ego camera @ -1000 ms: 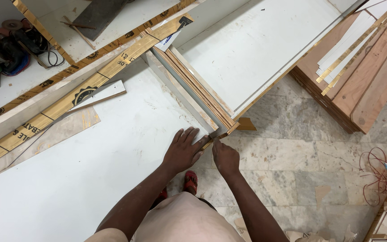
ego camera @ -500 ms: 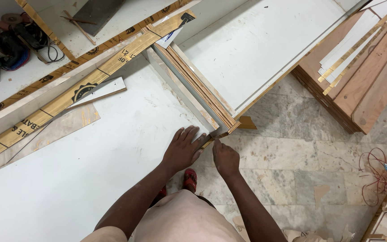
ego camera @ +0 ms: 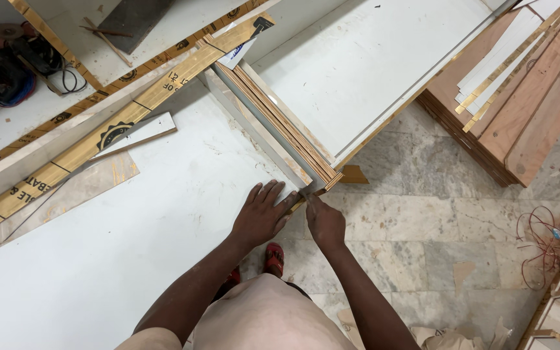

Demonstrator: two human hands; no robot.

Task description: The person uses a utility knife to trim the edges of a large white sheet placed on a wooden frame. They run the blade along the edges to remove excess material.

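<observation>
Small tool (ego camera: pixel 307 193), mostly hidden, sat at the corner where the white board (ego camera: pixel 163 214) met the grey strip (ego camera: pixel 254 133) w/ layered ply edges. Right hand (ego camera: pixel 324 223) was fisted around it, fingers curled tight; tool type unclear. Left hand (ego camera: pixel 262 215) lay flat on the board just beside, fingers spread, tips touching the strip. Behind the strip: a white panel (ego camera: pixel 364 71), smooth. Left of the hands, a long printed wooden batten (ego camera: pixel 118 123) lay diagonal. Stacked timber planks (ego camera: pixel 526 97) stood to the right on the marble floor (ego camera: pixel 435 240). Red sandal (ego camera: pixel 273 258) showed below the hands.
</observation>
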